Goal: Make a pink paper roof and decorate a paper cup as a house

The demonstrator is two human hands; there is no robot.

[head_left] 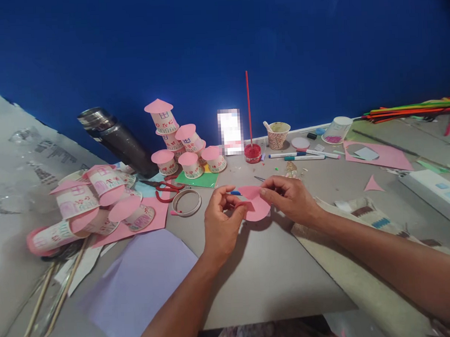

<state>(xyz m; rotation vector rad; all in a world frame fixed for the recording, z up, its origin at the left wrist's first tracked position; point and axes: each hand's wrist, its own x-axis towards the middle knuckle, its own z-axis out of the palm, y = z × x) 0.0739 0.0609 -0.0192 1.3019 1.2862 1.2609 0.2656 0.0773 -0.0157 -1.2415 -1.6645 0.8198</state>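
A pink paper circle with a slit in it is held up over the grey table between my two hands. My left hand pinches its left edge between thumb and fingers. On the upper right edge, my right hand grips the same paper, thumb and fingers closed. Behind the hands stands a cluster of decorated paper cups with pink cone roofs, some stacked. More such roofed cups lie tipped in a heap at the left. Part of a blue pen shows behind the paper.
Red-handled scissors and a tape roll lie left of my hands. A dark thermos leans against the blue wall. Markers, a patterned cup and a white power strip sit right. Purple paper lies front left.
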